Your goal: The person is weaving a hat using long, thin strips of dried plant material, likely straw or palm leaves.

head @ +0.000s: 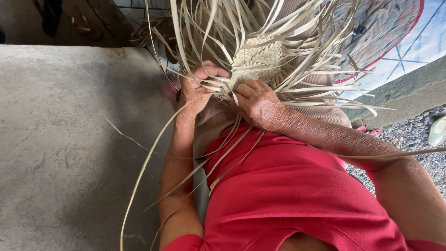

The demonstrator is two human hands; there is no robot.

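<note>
The woven straw piece (258,60) sits at twelve o'clock, its loose strips (320,56) fanning outward in every direction. The left hand (197,86), at about ten o'clock of the weave, has its fingers curled closed around several strips. The right hand (260,104), at six o'clock, presses on the weave's edge, apparently pinching a strip. Concrete floor (69,139) lies at nine o'clock.

No packages, labels, signs or screens show in this view. The nearest thing to one is a printed sheet (395,32) at the upper right, pale blue with a red curved band; it may be a tarp, though the view cuts it off.
</note>
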